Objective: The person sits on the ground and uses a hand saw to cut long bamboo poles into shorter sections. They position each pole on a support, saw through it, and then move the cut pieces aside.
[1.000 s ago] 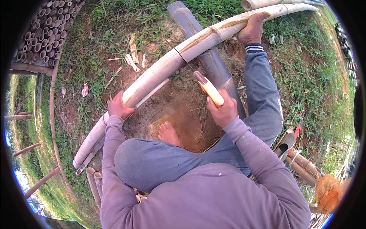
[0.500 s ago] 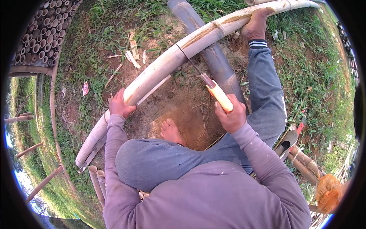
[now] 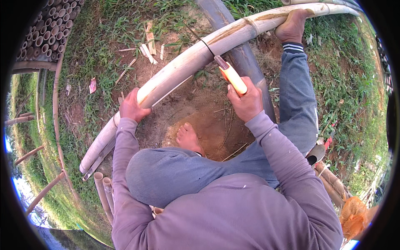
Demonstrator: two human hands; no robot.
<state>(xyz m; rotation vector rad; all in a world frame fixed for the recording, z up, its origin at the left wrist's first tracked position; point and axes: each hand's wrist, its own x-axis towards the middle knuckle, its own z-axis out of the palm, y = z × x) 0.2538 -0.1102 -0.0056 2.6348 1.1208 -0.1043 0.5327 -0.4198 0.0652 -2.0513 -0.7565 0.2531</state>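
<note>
A long pale bamboo pole point(image 3: 179, 66) runs from the lower left up to the top right, above bare dirt. My left hand point(image 3: 133, 107) grips it near its lower part. My right hand point(image 3: 246, 102) is closed on the yellow handle of a knife point(image 3: 231, 77), whose thin dark blade lies across the pole's upper side. At the far end, my foot point(image 3: 291, 26) presses on the pole, at the end of a leg in a blue-grey trouser. My other bare foot point(image 3: 187, 137) rests on the dirt below the pole.
A thick dark pole point(image 3: 216, 16) lies under the bamboo. Stacked bamboo tubes point(image 3: 41, 33) show their open ends at top left. Wood chips point(image 3: 148, 41) lie on the grass. Cut bamboo pieces point(image 3: 102, 187) sit at lower left, an orange mesh bag point(image 3: 354, 216) at lower right.
My right hand has swung the knife up and away from me; its blade now lies across the pole instead of hanging below it. My left hand has kept its grip.
</note>
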